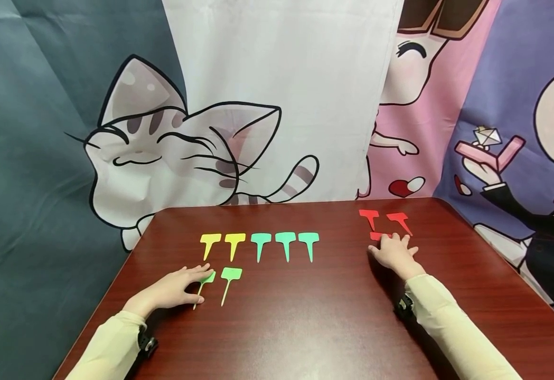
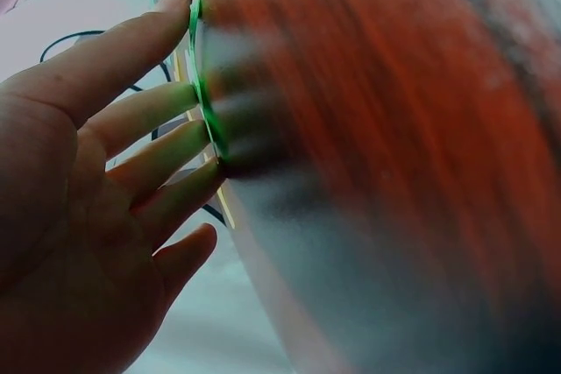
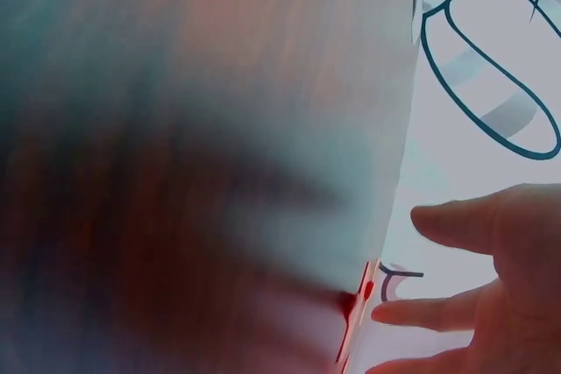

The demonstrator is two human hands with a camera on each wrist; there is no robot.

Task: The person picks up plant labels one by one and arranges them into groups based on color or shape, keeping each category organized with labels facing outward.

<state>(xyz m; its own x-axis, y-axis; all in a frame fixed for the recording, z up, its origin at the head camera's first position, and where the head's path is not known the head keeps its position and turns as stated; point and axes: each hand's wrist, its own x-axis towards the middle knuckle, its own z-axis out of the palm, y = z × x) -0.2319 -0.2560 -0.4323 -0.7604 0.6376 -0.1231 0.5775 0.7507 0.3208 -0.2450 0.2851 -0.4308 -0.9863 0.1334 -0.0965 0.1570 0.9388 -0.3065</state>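
In the head view my left hand (image 1: 174, 287) lies at the left of the table, fingers extended. Its fingertips touch the head of a light-green T-shaped plant label (image 1: 208, 277), and the thumb is at the stem; the left wrist view shows that green label (image 2: 198, 67) edge-on under the fingertips. A second light-green label (image 1: 231, 273) lies just right of it. At the far right, my right hand (image 1: 394, 254) is spread over a red plant label (image 1: 377, 236), partly hidden by the fingers. Two more red labels, one left (image 1: 369, 214) and one right (image 1: 397, 217), lie beyond that hand.
Behind the green labels, a row holds two yellow labels (image 1: 235, 240) and three teal labels (image 1: 285, 240). The dark wooden table (image 1: 296, 322) ends at the back against a printed cartoon curtain (image 1: 277, 63). Its left edge runs beside my left forearm.
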